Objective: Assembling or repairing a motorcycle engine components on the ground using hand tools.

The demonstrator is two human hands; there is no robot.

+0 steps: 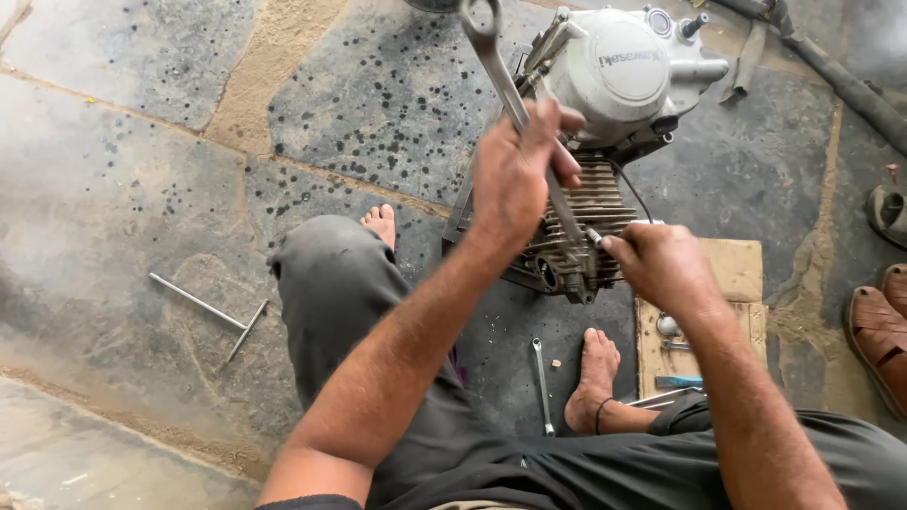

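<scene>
A grey motorcycle engine (619, 71) with a finned cylinder (595, 203) stands on the stone floor between my bare feet. My left hand (515, 175) grips the shaft of a long steel wrench (491, 47), whose ring end points up and away. The wrench's lower end reaches down to the cylinder fins. My right hand (661, 264) is closed around a small metal tool or bolt (595, 236) at the cylinder's near edge. What exactly the right hand holds is partly hidden by its fingers.
A T-handle socket wrench (213, 312) lies on the floor at the left. A small spanner (541, 382) lies between my feet. A wooden board (732, 274) with small parts lies at the right. Sandals (879, 331) and a black hose (841, 76) are at the right edge.
</scene>
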